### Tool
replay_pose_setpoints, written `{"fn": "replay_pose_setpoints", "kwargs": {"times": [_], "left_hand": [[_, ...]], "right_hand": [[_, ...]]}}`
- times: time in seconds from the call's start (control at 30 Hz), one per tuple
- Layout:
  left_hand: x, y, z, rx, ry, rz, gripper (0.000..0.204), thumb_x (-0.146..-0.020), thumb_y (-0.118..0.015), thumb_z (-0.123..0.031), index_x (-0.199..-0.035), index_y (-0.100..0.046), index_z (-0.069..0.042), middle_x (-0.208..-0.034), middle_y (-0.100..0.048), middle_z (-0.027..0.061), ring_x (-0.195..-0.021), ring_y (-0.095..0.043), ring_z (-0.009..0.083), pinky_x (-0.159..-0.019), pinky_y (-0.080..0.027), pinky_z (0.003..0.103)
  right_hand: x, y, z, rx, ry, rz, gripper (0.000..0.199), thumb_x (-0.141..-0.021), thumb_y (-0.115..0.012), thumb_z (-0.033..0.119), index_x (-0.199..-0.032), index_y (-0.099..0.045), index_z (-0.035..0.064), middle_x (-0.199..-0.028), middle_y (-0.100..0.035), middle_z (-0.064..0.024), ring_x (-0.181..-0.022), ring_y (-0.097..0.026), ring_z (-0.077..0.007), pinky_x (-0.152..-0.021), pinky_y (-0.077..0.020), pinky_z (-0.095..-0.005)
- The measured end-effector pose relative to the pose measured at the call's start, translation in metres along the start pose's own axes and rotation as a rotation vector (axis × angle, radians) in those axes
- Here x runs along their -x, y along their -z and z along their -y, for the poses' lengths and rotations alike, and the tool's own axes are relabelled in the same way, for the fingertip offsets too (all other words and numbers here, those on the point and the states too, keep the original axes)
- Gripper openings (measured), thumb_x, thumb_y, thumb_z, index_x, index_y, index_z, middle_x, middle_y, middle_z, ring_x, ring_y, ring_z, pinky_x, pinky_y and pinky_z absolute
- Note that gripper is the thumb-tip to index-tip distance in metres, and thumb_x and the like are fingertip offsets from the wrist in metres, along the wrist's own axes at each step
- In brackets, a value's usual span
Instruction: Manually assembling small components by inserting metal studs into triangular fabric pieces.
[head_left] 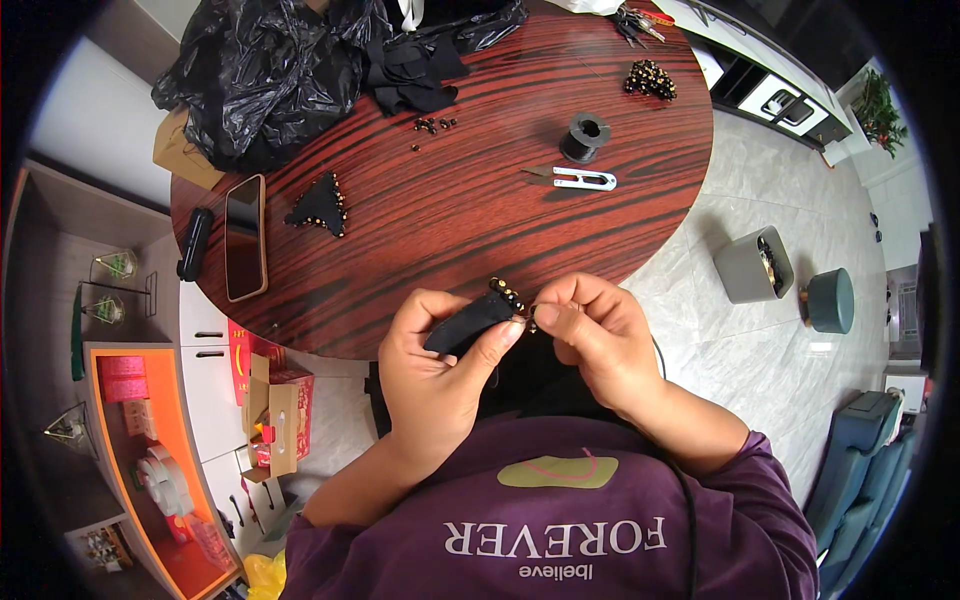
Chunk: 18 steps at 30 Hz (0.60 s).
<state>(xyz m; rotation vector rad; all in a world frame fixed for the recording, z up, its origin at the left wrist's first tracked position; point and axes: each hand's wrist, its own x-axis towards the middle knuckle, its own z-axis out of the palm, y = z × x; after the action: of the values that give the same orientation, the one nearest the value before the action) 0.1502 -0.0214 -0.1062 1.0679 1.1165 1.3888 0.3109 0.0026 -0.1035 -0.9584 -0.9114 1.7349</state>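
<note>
My left hand [432,372] is closed around a piece of black fabric [466,326], its thumb pressing on the front. Black and gold beads [507,292] line the fabric's far right edge. My right hand [597,338] pinches at that edge, thumb against forefinger; a few beads show by the fingertips, and what the pinch holds is too small to make out. On the table, a beaded black fabric piece [320,205] lies flat to the left. White-handled thread snips [582,179] rest beyond my right hand, near a spool of dark thread [584,138].
The round wood-grain table [450,220] carries a phone [246,238], a black case [195,244], loose beads [432,125] and a beaded bundle [650,80]. A black plastic bag [260,85] with black cloth [410,75] covers the back left. A grey bin [752,266] stands on the floor at right.
</note>
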Motion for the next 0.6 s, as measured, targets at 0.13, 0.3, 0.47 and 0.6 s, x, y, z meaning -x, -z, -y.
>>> {"fn": "replay_pose_setpoints", "kwargs": {"times": [0.13,0.3,0.47,0.6], "left_hand": [[0.0003,-0.0012,-0.0006,0.001,0.009,0.008,0.023,-0.081,-0.069,0.004,-0.095,-0.052,-0.001,-0.086,-0.066,0.0093,-0.073,-0.062,0.0095,-0.065,-0.049,0.018],[-0.0005,-0.0036,-0.0012,0.114,0.053,-0.022,0.023,-0.080,-0.069,0.005,-0.095,-0.052,-0.001,-0.087,-0.066,0.0094,-0.073,-0.062,0.0094,-0.065,-0.049,0.018],[-0.0019,-0.0033,0.0006,0.180,0.057,-0.009,0.023,-0.080,-0.069,0.005,-0.095,-0.053,-0.002,-0.086,-0.066,0.0089,-0.073,-0.062,0.0091,-0.065,-0.048,0.018],[-0.0024,-0.0017,0.0001,0.141,0.068,-0.006,0.023,-0.079,-0.069,0.005,-0.094,-0.053,-0.002,-0.085,-0.065,0.0081,-0.072,-0.061,0.0083,-0.064,-0.047,0.018]], "right_hand": [[0.0009,0.0018,0.0006,-0.092,-0.064,0.009,0.005,-0.089,-0.059,0.004,-0.088,-0.063,0.0013,-0.072,-0.058,0.0021,-0.059,-0.040,-0.0019,-0.054,-0.0320,-0.0152],[0.0022,0.0017,0.0009,0.002,-0.025,0.055,0.006,-0.089,-0.059,0.005,-0.088,-0.063,0.0012,-0.074,-0.059,0.0016,-0.060,-0.041,-0.0020,-0.055,-0.0328,-0.0151],[0.0014,0.0002,0.0017,0.023,-0.011,0.050,0.006,-0.089,-0.059,0.005,-0.088,-0.063,0.0009,-0.074,-0.060,0.0011,-0.060,-0.041,-0.0018,-0.056,-0.0335,-0.0151],[0.0012,0.0011,0.0025,0.033,-0.025,0.055,0.007,-0.089,-0.059,0.005,-0.091,-0.064,0.0008,-0.074,-0.061,0.0005,-0.060,-0.042,-0.0015,-0.055,-0.0342,-0.0156]]}}
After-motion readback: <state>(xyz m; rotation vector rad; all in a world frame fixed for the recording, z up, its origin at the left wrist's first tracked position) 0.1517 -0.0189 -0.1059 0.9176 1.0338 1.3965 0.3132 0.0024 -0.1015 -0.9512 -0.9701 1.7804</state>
